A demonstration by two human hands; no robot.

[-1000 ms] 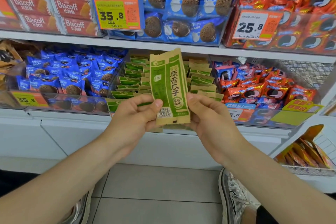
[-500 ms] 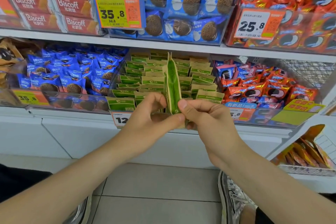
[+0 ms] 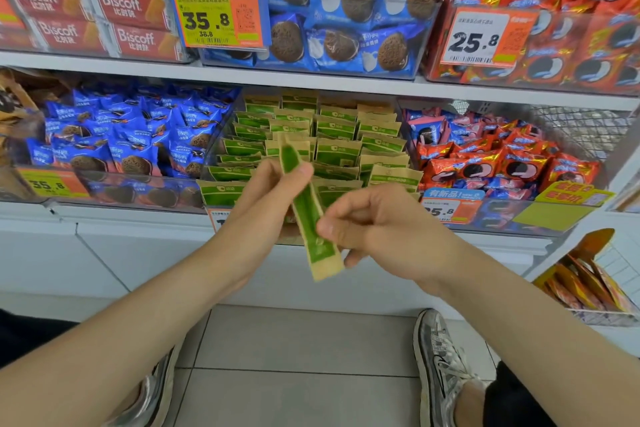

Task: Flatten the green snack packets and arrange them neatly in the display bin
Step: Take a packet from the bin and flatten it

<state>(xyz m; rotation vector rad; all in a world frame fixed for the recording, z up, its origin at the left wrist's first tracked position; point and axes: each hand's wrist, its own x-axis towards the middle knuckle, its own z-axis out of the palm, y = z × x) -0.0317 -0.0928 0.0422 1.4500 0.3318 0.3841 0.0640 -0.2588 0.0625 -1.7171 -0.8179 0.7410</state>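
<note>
At bin (image 3: 221, 199) front: left hand (image 3: 263, 198) and right hand (image 3: 374, 222) are pinching one packet (image 3: 304, 208) edge-on.
Done: most packets (image 3: 332, 149) are standing in rows.
Left: flattening, seemingly; placing.

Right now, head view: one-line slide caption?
Left hand and right hand pinch one green snack packet, edge-on, before the stocked display bin.

A green snack packet (image 3: 306, 208) is seen edge-on, its green side panel bordered by tan paper edges. It is held tilted, with the upper end to the left and the lower end to the right. It is pinched near the top by the left hand (image 3: 270, 198) and lower down by the right hand (image 3: 377, 222), in front of the display bin (image 3: 215, 152). In that clear-walled bin, stocked packets (image 3: 334, 130) of the same tan and green are stood in rows, some leaning.
</note>
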